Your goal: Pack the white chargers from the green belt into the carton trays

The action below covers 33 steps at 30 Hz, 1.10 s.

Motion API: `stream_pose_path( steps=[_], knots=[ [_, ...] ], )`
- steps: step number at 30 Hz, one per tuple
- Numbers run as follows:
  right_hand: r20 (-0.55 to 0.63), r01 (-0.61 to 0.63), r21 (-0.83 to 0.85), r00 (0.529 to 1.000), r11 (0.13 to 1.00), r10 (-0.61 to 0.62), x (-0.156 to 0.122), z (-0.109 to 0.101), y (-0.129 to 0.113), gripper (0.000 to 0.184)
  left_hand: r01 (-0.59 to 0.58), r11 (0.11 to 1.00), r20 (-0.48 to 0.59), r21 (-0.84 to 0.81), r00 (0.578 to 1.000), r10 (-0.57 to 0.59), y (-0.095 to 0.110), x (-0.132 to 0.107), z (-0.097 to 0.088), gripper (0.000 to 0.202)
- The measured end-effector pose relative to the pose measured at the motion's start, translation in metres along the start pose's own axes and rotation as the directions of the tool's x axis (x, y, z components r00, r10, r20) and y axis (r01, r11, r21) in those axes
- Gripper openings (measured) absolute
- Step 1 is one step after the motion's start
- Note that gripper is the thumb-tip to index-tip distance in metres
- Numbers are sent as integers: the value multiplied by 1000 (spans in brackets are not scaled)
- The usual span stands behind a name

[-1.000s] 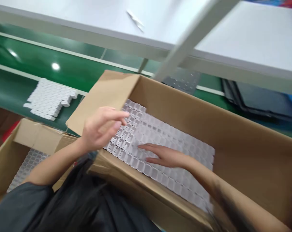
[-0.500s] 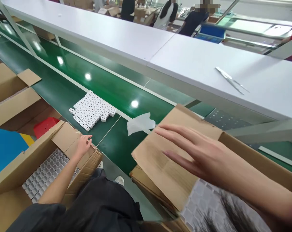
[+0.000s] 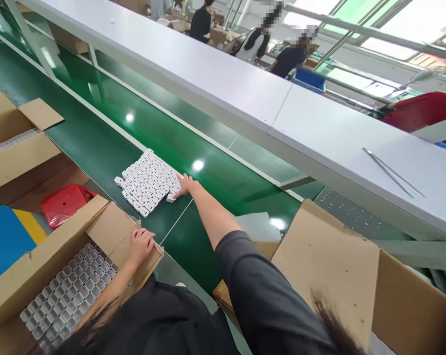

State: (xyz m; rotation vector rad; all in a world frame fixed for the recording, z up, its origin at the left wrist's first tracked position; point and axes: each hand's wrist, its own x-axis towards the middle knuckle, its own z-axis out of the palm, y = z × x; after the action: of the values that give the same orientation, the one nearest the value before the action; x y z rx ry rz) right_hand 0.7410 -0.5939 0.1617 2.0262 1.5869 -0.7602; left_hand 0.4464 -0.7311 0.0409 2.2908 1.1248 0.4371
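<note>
On the green conveyor belt lies a flat cluster of small white blocks with dark slots [image 3: 147, 180], packed closely in rows. My right hand [image 3: 186, 185] reaches across to the cluster's right edge, its fingers spread and touching the end blocks. A single block [image 3: 170, 198] juts out under my thumb. My left hand [image 3: 142, 243] rests on the flap of an open carton [image 3: 110, 231], fingers curled over its edge. Inside that carton stand rows of translucent, cup-like compartments [image 3: 69, 291].
At right, another open carton [image 3: 329, 266] stands beside a translucent sheet [image 3: 257, 227]. Tweezers [image 3: 389, 172] lie on the white shelf [image 3: 223, 84] over the belt. A third carton [image 3: 19, 162] and a red stool [image 3: 65, 204] are at left. Several people work beyond.
My right hand has gone from the right carton's flap to the white blocks. My left hand's fingers have curled down onto the left carton's flap. The camera view has shifted.
</note>
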Motion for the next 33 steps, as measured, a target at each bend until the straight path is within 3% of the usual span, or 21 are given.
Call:
stream_pose_path(
  steps=[4,8,12,14,17,21,26,33],
  knots=[
    [-13,3,90,1000,996,-2,34,46,12,141,37,997,20,-68,999,-36,0,-1,-1,28],
    [-82,-1,148,997,989,13,64,57,21,140,119,978,67,-171,992,-109,10,8,-7,25],
    [-75,0,182,997,983,14,79,64,29,133,258,903,163,-343,963,-213,24,49,2,23],
    [-95,19,193,995,981,0,81,70,31,129,375,815,241,-441,924,-295,28,79,18,29],
    [-121,30,201,993,979,-5,80,77,31,125,565,599,383,-568,825,-415,33,120,49,40],
    [-156,37,207,988,978,-4,76,81,25,116,670,273,495,-691,713,-496,39,147,75,43],
    [-236,45,212,972,976,6,70,82,18,88,677,-15,581,-736,620,-528,36,154,68,36],
    [-357,23,214,932,977,56,60,84,12,45,688,-249,688,-681,486,-539,26,145,47,31]
  ],
)
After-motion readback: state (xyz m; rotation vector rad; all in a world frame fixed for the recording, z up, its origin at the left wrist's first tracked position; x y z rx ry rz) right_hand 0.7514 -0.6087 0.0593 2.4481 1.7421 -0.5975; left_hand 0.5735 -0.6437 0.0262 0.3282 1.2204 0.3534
